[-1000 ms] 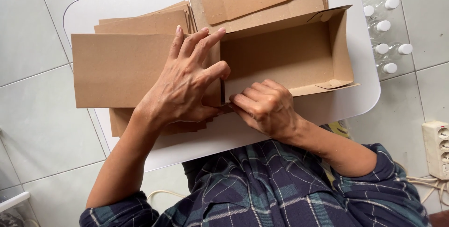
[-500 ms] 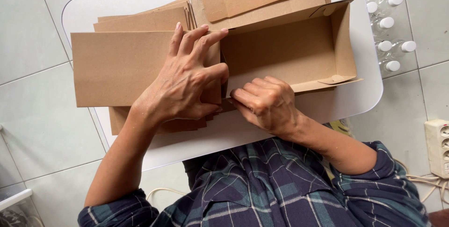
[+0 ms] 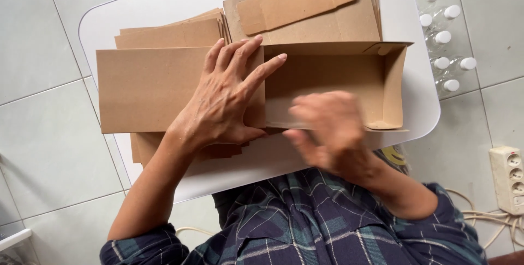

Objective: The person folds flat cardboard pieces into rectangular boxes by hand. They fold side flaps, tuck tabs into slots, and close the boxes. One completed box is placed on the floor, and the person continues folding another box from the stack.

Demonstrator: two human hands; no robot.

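A flat brown cardboard panel [image 3: 144, 87] lies left of centre in the frame, on a white table [image 3: 164, 8]. It is the unfolded side of a box [image 3: 333, 82] whose raised part sits right of centre, open toward the camera, with a back wall, a right end wall and a floor showing. Under the panel, a stack of flat cardboard blanks [image 3: 169, 33] sticks out at the upper left and again below the panel's lower edge.

The left hand [image 3: 226, 104] lies at the middle of the frame, just where the flat panel meets the raised part of the box. It is open and spread, palm down, pressing on the cardboard; the fingers fan toward the upper right, and the forefinger reaches over the fold into the box's mouth. It grips nothing.

The right hand [image 3: 330, 131] is lower centre-right, in front of the box's near edge. It is blurred, so I cannot tell how far open it is or whether it touches the cardboard.

Behind the box, at the top centre, lies a second stack of blanks [image 3: 305, 6] with a tabbed flap on top. On the tiled floor at the upper right stand clear bottles [image 3: 445, 38] with white caps. At the right edge lies a white power strip [image 3: 510, 177].
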